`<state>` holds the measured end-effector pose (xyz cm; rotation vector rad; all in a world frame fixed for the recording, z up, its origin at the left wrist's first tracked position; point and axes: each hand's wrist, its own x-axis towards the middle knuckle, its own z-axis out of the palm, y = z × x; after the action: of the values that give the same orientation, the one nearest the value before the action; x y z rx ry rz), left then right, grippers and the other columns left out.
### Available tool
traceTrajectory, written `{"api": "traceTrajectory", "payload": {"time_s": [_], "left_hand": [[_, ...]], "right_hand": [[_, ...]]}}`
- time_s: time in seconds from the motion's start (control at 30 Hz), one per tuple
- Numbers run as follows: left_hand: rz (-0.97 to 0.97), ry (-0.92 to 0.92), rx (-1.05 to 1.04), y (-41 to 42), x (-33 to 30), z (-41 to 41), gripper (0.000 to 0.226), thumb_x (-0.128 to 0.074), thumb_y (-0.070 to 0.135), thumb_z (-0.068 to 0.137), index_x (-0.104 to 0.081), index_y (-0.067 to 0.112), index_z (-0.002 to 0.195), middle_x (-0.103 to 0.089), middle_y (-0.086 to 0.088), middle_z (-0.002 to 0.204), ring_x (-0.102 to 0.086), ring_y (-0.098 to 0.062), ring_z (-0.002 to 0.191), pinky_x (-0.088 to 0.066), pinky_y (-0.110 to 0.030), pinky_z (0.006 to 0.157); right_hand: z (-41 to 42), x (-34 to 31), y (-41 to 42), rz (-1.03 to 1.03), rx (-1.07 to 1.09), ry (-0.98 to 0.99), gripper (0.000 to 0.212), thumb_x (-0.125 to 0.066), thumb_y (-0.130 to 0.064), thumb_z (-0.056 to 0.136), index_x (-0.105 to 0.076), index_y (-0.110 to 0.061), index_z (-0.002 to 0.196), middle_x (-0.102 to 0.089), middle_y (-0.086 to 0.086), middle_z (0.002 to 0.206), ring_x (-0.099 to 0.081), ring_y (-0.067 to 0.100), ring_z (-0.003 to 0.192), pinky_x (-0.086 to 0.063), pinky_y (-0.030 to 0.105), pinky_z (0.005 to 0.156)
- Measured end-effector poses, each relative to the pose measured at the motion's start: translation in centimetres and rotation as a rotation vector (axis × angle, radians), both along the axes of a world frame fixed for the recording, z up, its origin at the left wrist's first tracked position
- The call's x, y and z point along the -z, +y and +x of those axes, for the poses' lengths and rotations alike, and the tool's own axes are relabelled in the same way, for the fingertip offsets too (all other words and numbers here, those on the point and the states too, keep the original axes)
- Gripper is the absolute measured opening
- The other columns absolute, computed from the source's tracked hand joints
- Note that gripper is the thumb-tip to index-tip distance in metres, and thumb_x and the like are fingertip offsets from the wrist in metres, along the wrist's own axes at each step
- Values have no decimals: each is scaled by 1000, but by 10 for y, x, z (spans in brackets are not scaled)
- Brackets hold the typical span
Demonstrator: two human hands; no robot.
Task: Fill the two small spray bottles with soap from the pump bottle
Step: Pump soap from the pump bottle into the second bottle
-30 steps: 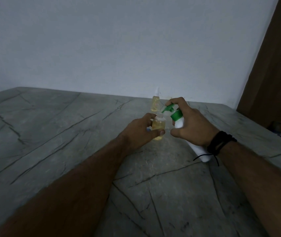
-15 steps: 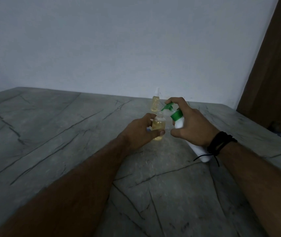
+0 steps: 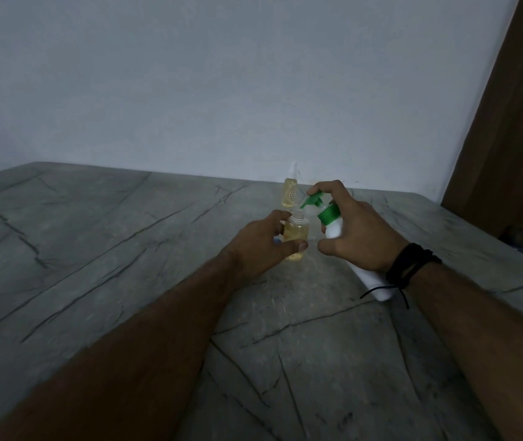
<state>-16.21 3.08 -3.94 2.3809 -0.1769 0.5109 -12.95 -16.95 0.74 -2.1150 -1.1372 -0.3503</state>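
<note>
Open spray bottle (image 3: 296, 233) gripped by left hand (image 3: 261, 243) on desk (image 3: 101, 249). Pump bottle (image 3: 333, 226) held tilted by right hand (image 3: 357, 232), fingers (image 3: 327, 187) curled on pump, nozzle over narrow neck. Risks: soap missed onto desk through misalignment; overflow, bottle judged nearly full. Second bottle (image 3: 289, 193) behind, capped.

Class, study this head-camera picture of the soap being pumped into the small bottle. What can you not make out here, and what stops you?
- Pump bottle: middle of its body, hidden by the right hand.
- Near spray bottle: left side, covered by the left hand.
- Far spray bottle: label print too small and dim to read.
- Soap flow at the green nozzle: too small to tell.
</note>
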Motion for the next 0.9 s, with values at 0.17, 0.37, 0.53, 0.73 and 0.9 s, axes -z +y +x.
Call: {"api": "traceTrajectory", "payload": {"time_s": [0.17,0.37,0.53,0.73,0.9], "left_hand": [[-1,3,-4,1,1,2,65,-67,54,80,-42,27,134,-59,2,126,-50,-4,95,-32,-9,67],[0,11,-10,1,1,4,65,-66,56,80,-43,27,133,-59,3,126,-49,-3,92,-31,-8,65],[-16,17,-9,1,2,3,66,-67,55,79,-42,29,134,-59,3,126,-51,-5,94,-34,-12,68],[-2,36,-14,-1,-1,2,67,-66,54,80,-40,26,135,-58,-1,128,-50,-7,96,-36,-17,70],[-12,27,-10,-1,-1,1,67,-67,53,80,-40,26,136,-57,0,129,-50,-7,98,-35,-14,70]], "right_hand": [[0,1,0,-4,1,-5,77,-76,-7,70,-42,-33,134,-63,-10,78,-61,7,66,-44,12,57],[1,1,0,1,-14,-8,74,-75,-5,70,-44,-31,131,-61,-14,75,-60,4,63,-43,10,55],[0,1,-1,-2,-2,-6,76,-75,-7,70,-42,-34,132,-64,-6,77,-61,11,65,-46,17,57],[2,1,0,-2,-3,9,73,-76,-7,69,-43,-33,130,-63,-7,77,-61,9,64,-47,20,57],[0,1,0,1,-5,5,77,-76,-6,70,-42,-33,133,-63,-10,77,-62,8,65,-48,17,57]]}}
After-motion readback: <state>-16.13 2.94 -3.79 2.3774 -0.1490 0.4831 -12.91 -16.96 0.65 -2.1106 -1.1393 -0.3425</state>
